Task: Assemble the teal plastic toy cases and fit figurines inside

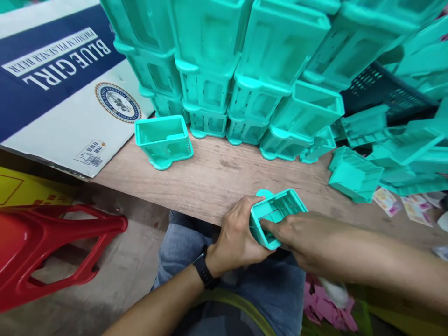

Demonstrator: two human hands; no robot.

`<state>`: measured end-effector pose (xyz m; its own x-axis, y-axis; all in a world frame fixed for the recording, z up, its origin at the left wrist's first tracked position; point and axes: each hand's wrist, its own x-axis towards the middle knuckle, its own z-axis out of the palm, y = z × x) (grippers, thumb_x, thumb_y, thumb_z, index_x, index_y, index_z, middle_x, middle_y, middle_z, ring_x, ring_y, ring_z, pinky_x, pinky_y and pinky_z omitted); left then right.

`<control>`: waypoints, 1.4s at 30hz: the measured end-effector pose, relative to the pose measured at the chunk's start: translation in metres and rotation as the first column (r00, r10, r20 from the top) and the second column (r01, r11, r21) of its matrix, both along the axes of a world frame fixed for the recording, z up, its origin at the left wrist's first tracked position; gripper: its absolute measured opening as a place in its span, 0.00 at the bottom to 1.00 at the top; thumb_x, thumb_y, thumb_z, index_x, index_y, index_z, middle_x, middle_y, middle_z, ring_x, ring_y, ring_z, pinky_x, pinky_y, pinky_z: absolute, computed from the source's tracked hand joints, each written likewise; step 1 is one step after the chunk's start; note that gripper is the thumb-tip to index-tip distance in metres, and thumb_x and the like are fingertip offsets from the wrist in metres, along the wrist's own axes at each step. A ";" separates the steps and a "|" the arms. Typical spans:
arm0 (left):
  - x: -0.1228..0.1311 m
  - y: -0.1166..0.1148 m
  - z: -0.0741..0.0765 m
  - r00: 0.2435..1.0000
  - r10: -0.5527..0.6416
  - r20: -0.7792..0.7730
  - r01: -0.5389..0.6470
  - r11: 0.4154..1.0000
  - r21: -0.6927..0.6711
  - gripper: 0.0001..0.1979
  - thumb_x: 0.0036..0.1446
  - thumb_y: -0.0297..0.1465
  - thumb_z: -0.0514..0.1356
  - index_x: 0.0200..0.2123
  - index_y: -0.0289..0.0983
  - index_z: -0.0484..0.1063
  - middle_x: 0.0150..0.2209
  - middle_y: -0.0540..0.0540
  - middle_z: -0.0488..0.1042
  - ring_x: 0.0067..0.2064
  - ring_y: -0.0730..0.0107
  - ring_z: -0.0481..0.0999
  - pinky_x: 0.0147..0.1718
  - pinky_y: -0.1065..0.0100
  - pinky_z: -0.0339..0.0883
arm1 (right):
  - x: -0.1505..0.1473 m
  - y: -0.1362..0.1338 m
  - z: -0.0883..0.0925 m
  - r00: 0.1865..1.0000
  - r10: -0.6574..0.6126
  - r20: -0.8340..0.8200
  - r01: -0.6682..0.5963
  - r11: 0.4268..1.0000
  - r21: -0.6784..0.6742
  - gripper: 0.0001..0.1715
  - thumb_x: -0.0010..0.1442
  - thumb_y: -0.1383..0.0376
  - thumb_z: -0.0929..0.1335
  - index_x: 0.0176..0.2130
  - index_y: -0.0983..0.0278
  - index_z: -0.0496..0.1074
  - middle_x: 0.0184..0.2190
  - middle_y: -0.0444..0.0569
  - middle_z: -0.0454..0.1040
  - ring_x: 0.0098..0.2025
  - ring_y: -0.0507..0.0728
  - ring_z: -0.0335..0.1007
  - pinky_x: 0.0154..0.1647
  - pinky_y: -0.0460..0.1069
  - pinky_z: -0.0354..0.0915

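Observation:
A small teal plastic housing sits at the near edge of the wooden table. My left hand, with a black watch on the wrist, wraps round its left side. My right hand comes in from the right with fingers pressed on the ribbed top of the same housing. A single teal housing stands alone further back on the left. Stacked rows of teal housings fill the back of the table.
A loose heap of teal parts and a dark basket lie at the right. A flattened beer carton leans at the left. A red plastic stool stands on the floor. Paper slips lie at the right edge.

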<state>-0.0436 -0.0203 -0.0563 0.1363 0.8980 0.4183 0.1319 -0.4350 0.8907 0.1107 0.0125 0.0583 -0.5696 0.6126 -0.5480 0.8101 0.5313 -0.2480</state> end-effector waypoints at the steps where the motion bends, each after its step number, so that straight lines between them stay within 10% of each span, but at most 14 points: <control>1: 0.000 0.000 0.000 1.000 0.002 0.003 -0.002 1.000 0.000 0.32 0.51 0.35 0.70 0.58 0.40 0.64 0.53 0.42 0.77 0.54 0.54 0.80 0.57 0.57 0.76 | 0.006 -0.003 0.005 0.996 -0.027 -0.082 0.026 1.000 -0.006 0.29 0.46 0.79 0.69 0.46 0.59 0.81 0.25 0.44 0.78 0.24 0.56 0.72 0.21 0.48 0.54; 5: 0.003 -0.001 -0.004 1.000 0.006 -0.001 -0.006 1.000 0.022 0.35 0.51 0.37 0.71 0.60 0.40 0.63 0.55 0.41 0.77 0.53 0.54 0.81 0.55 0.57 0.78 | 0.046 -0.014 0.023 0.795 -0.289 -0.533 0.317 0.947 -0.040 0.15 0.64 0.55 0.71 0.50 0.51 0.83 0.41 0.47 0.85 0.39 0.62 0.82 0.31 0.50 0.72; 9: 0.003 -0.001 -0.005 0.998 0.027 -0.049 -0.026 0.999 0.024 0.36 0.48 0.37 0.72 0.59 0.38 0.64 0.52 0.39 0.77 0.53 0.49 0.81 0.52 0.52 0.79 | 0.067 -0.007 -0.006 0.181 -0.520 -0.835 0.850 0.510 -0.134 0.23 0.57 0.40 0.74 0.37 0.55 0.82 0.39 0.50 0.84 0.32 0.59 0.78 0.23 0.49 0.69; 12: 0.003 -0.001 -0.004 0.999 0.026 -0.041 -0.026 1.000 0.013 0.38 0.46 0.36 0.73 0.59 0.38 0.62 0.53 0.39 0.76 0.53 0.47 0.81 0.51 0.51 0.79 | 0.046 -0.001 -0.054 -0.191 -0.528 -0.828 0.770 0.443 -0.460 0.42 0.50 0.27 0.70 0.46 0.55 0.81 0.54 0.52 0.81 0.53 0.66 0.78 0.44 0.56 0.76; 15: 0.003 -0.002 -0.003 0.997 0.042 -0.063 -0.043 0.999 -0.013 0.38 0.43 0.34 0.74 0.57 0.39 0.63 0.50 0.41 0.77 0.51 0.48 0.81 0.48 0.51 0.80 | 0.014 -0.003 -0.087 -0.348 -0.625 -0.699 0.610 0.415 -0.675 0.52 0.50 0.21 0.62 0.42 0.60 0.82 0.49 0.56 0.83 0.53 0.70 0.78 0.51 0.63 0.74; 31: 0.001 0.001 0.002 0.999 0.035 -0.011 -0.035 0.999 0.019 0.33 0.47 0.34 0.71 0.56 0.39 0.66 0.53 0.43 0.78 0.52 0.53 0.81 0.53 0.57 0.78 | -0.010 -0.005 -0.095 -0.490 -0.472 -0.732 0.678 0.321 -0.661 0.35 0.59 0.36 0.64 0.30 0.62 0.80 0.25 0.49 0.80 0.33 0.64 0.80 0.43 0.59 0.74; 42: 0.000 0.002 0.001 0.999 -0.024 0.028 0.026 0.998 -0.049 0.37 0.45 0.32 0.73 0.58 0.41 0.65 0.55 0.41 0.75 0.55 0.50 0.78 0.57 0.51 0.75 | -0.001 -0.007 -0.084 -0.417 -0.618 -0.666 0.520 0.439 -0.733 0.38 0.56 0.31 0.67 0.35 0.61 0.82 0.34 0.52 0.84 0.39 0.66 0.81 0.44 0.59 0.74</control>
<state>-0.0437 -0.0184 -0.0550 0.1477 0.9143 0.3772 0.0965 -0.3929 0.9145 0.1097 0.0059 -0.0254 0.1472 0.9784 -0.1454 -0.2466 -0.1061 -0.9633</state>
